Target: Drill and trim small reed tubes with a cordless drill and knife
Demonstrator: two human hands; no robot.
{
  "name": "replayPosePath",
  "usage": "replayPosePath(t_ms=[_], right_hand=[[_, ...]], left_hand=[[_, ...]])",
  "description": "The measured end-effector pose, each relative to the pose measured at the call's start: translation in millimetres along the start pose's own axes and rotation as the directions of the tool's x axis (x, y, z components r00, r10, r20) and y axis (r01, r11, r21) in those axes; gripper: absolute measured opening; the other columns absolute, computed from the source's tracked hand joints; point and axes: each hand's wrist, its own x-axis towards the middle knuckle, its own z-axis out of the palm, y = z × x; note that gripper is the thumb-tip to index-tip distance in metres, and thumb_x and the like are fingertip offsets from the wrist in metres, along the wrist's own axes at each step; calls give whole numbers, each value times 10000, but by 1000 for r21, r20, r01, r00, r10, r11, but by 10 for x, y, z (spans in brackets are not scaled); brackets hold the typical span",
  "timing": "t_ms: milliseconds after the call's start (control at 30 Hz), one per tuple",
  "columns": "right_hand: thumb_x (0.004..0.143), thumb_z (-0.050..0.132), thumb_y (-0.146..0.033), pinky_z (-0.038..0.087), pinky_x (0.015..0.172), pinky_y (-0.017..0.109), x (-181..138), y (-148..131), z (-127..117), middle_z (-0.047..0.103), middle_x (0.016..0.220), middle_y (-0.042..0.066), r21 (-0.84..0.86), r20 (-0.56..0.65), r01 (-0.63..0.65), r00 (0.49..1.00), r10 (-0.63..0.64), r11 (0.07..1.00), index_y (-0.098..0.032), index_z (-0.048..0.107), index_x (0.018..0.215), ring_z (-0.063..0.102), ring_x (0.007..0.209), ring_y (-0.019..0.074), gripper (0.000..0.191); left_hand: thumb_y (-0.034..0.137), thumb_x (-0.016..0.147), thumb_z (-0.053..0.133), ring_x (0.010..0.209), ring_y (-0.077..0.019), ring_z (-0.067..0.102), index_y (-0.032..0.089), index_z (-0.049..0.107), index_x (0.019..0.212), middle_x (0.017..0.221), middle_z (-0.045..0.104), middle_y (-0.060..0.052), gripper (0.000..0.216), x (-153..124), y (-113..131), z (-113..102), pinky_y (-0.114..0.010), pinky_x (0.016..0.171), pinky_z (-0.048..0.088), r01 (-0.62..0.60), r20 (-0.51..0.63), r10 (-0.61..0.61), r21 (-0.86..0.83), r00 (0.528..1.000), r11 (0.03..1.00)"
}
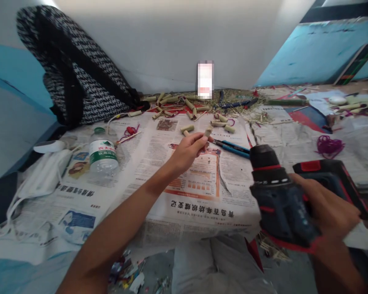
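Pinched in my left hand (190, 152) is a short piece of bamboo (208, 131), held up above the newspaper (159, 179). My right hand (328, 204) grips a cordless drill (282, 200), black and red, whose thin bit (253, 132) points up and away from me. The bit and the bamboo are well apart. A blue utility knife (233, 148) lies on the paper between the two hands. Just beyond my left hand lie a cut bamboo piece (187, 129) and another, shorter one (229, 128). My right fingers are partly hidden behind the drill.
A water bottle (102, 155) and white face mask (39, 173) lie left. Behind, a patterned backpack (88, 77) leans by the wall, near a lit phone (205, 79) and bamboo scraps (171, 99). Purple string (329, 146) sits right. Litter (129, 273) covers the floor below.
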Motion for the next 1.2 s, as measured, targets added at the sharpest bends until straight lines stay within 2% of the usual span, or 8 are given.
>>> replayPosePath(t_ms=[67,133,267,367,533,900,1033,1200], right_hand=[[946,625,-42,542,704,324,8,-54,215,766,893,72,27,-66,83,995,-81,996,-283,640,1482,751,773,231,588],[911,633,-16,545,727,329,40,-97,340,767,869,57,50,-87,163,984,-159,985,-271,633,1486,749,748,232,628],[973,597,-64,499,727,313,91,-177,429,766,843,35,-15,-26,217,976,-218,976,-203,691,1287,714,729,190,355],[990,610,-71,478,736,310,94,-219,474,765,825,39,-82,-3,256,966,-257,963,-161,710,1188,687,724,174,239],[999,598,-57,467,751,318,93,-246,511,767,837,43,-107,17,253,967,-253,961,-145,709,1182,679,743,178,232],[1031,575,-87,405,718,326,130,-263,551,730,791,27,-160,61,243,970,-236,957,-141,714,1174,615,698,171,207],[1031,587,-85,383,709,323,135,-252,582,718,779,19,-128,24,244,970,-243,961,-146,704,1164,592,688,158,187],[1013,620,-71,366,695,327,146,-240,603,707,769,20,-102,4,248,968,-249,963,-139,700,1155,566,684,157,176]], left_hand=[[441,1058,538,704,-138,482,201,673,991,787,541,-6,283,-1,-45,27,-295,648,398,-37,-3,37,66,999,997],[470,1086,489,728,-142,493,213,608,944,799,527,-5,317,-10,-89,65,-294,676,425,-61,1,61,111,998,992],[507,1113,449,768,-147,528,230,495,863,816,548,-8,376,-41,-136,133,-302,751,483,-81,-38,90,192,995,978],[480,1127,423,764,-155,537,236,461,833,791,543,-6,384,-57,-139,145,-316,763,483,-79,-68,101,276,993,958],[414,1135,383,748,-176,527,247,438,838,768,530,-1,345,-84,-102,143,-355,759,417,-75,-52,104,398,993,914],[418,1138,335,722,-211,521,268,391,874,752,557,-19,309,-119,-96,245,-382,715,344,-7,-111,80,543,991,840],[426,1141,325,678,-204,510,271,386,911,742,540,0,284,-122,-100,257,-371,698,356,33,-134,60,602,989,798],[414,1146,299,708,-228,575,269,410,965,756,559,-9,257,-131,-71,275,-370,716,405,67,-145,46,685,988,725]])
